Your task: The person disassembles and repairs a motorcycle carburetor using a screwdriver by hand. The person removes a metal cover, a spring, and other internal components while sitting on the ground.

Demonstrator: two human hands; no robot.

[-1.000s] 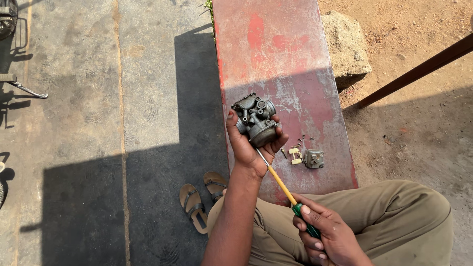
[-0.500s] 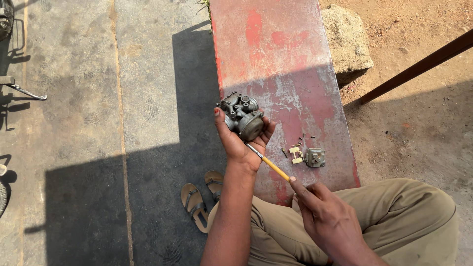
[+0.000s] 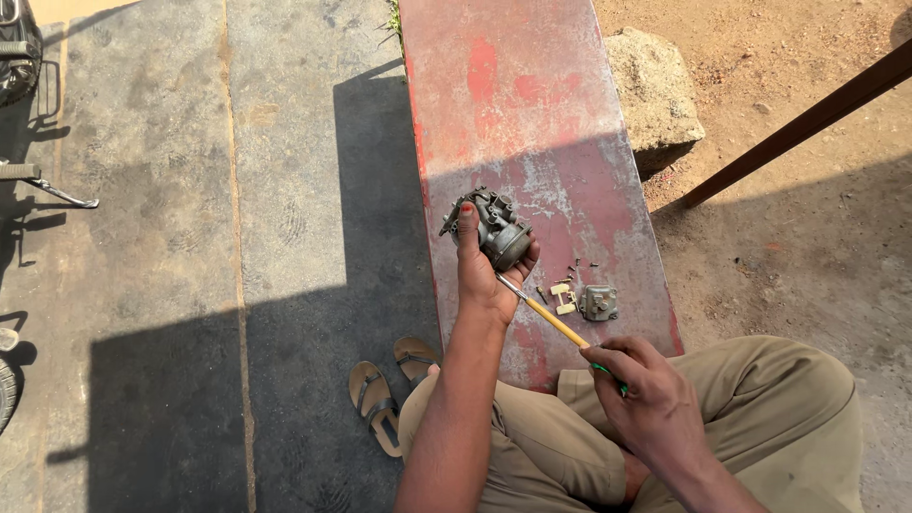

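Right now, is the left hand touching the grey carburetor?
Touching. The head view shows the left hand wrapped around the grey carburetor, thumb over its near side, lifting it above the red bench.

One carburetor (image 3: 494,231), one screwdriver (image 3: 546,316), two sandals (image 3: 391,380)

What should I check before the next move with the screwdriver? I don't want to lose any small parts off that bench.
1. Left hand grips the carburetor: ok.
2. Right hand holds the screwdriver: ok.
3. Tip seated in the carburetor: cannot tell, hidden by the hand.
4. Loose screws on the red bench: ok, away from the edge.
5. Small metal cover lies flat on the bench: ok.
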